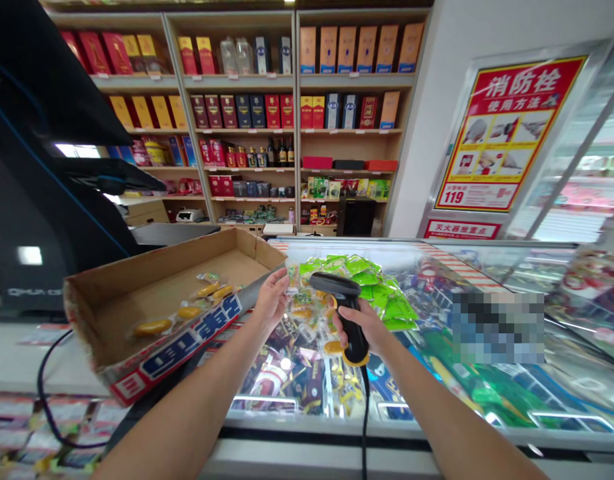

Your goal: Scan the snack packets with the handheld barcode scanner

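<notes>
The scanner (355, 337) is held right of the box (159, 273), its handle wrapped by the grip of the right hand (369, 325), head turned toward the left hand (271, 295). The left grip is drawn nearly together at a clear packet (293, 273), just beside the box's right end; whether it is pinched cannot be told. A failed read could be caused by shiny, crumpled wrap or by a covered code; no code can be made out. The wrong item could be read, since loose yellow snacks (303, 312) are heaped close to the scanner, right of the box, with green packs (387, 300) farther right. Mix-ups could be caused by similar snacks lying inside the box too. The cord (365, 400) is hung over the near edge of the freezer (287, 423), right of the box; if snagged, the aim could be pulled off.
</notes>
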{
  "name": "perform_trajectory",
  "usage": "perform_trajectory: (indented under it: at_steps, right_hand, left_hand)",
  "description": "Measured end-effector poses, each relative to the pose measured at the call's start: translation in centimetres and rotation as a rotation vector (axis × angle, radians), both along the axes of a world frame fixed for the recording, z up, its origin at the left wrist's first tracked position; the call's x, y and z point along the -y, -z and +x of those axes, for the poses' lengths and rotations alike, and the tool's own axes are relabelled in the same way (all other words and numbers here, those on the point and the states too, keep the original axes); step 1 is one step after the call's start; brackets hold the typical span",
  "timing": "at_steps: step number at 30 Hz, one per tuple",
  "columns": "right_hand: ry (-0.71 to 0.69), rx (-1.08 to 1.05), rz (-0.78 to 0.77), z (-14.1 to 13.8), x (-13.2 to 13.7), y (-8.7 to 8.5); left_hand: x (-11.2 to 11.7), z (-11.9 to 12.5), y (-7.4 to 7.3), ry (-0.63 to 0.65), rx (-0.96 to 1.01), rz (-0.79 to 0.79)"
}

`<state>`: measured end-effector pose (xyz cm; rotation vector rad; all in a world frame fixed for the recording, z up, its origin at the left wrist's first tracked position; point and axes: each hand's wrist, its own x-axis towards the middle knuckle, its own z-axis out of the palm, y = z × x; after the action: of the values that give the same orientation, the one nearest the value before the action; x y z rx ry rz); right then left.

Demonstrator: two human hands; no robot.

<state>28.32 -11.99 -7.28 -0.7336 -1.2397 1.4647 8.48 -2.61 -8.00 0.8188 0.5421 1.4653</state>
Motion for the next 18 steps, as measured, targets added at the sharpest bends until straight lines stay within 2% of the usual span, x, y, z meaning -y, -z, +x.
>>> perform_trajectory:
  at_steps: [5, 9, 14, 18]
  right_hand:
    - [-0.065, 0.082, -0.013, -0.4, -0.1, 0.4]
    - [-0.068, 0.086, 0.004, -0.3, -0.1, 0.3]
    - [-0.092, 0.148, 0.024, 0.0, -0.2, 0.4]
    - [-0.103, 0.169, 0.011, 0.0, -0.5, 0.8]
  left_hand:
    - [0.1, -0.4, -0.9, -0.007, 0.056, -0.008]
    - [0.5, -0.5, -1.3, 0.022, -0.014, 0.018]
    - [0.6, -0.3, -1.1, -0.046, -0.132, -0.032]
    - [0.5, 0.0, -0.7, -0.11, -0.139, -0.036]
